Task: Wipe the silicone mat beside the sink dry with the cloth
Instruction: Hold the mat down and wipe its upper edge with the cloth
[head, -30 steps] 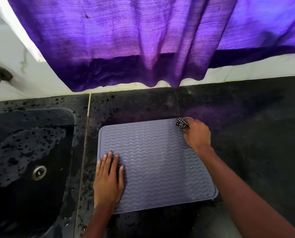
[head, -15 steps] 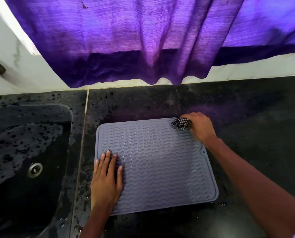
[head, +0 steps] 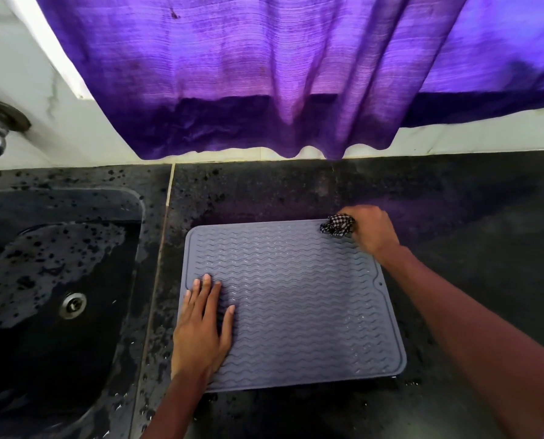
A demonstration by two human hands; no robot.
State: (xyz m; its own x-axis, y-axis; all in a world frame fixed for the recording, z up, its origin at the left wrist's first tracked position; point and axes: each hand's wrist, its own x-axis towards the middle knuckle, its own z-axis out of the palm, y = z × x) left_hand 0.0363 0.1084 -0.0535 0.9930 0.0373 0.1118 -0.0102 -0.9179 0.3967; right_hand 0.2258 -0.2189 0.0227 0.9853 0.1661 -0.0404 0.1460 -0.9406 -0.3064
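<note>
Looks down on a grey silicone mat (head: 296, 296) lying flat on the dark, water-flecked table (head: 470, 232), just right of the sink (head: 139, 210), with a narrow strip of wet stone between. Presses the left hand (head: 201, 331) flat on the mat's near-left part, fingers straight and close together, holding nothing, apparently pinning the mat in place. Grips a small black-and-white checked cloth (head: 337, 225) bunched in the right hand (head: 372, 231), fingers curled round it, at the mat's far-right corner, the wad touching the ribbed surface just inside the raised rim. Leaves almost the whole mat to the left of the cloth and toward the body. Close to square from this angle, so no long axis to call; wavy ribs running side to side. Small glints of water on the ribs by the right edge and toward the near-right corner. Probably calls next for a stroke leftward along the far edge, following the ribs, or a pull back down the right side toward the body. Right hand alone placed for either; left hand nearer the near side but carrying no cloth. Likely to slide on the wet stone if unpinned. Purple curtain (head: 264, 74) hanging behind, above the table's far edge.
</note>
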